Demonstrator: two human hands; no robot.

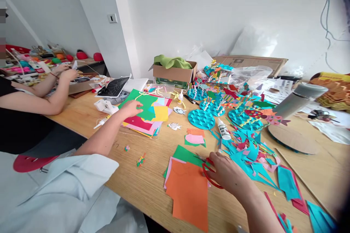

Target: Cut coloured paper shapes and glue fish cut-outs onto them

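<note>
On the surface (144,185), the R hand (225,169) is closed round red-handled scissors (212,182) by an orange sheet (188,193), prob. laid there for easy reach, & the L hand (133,109) hangs half-open, apparently empty, over a paper stack (161,113).

A loose, creased, pale blue-grey sleeve (95,169) ends in a wide opening at the left elbow. Left hand (132,109) and right hand (222,171) are bare, the right wrist dotted with a small dark spot (236,184).
</note>
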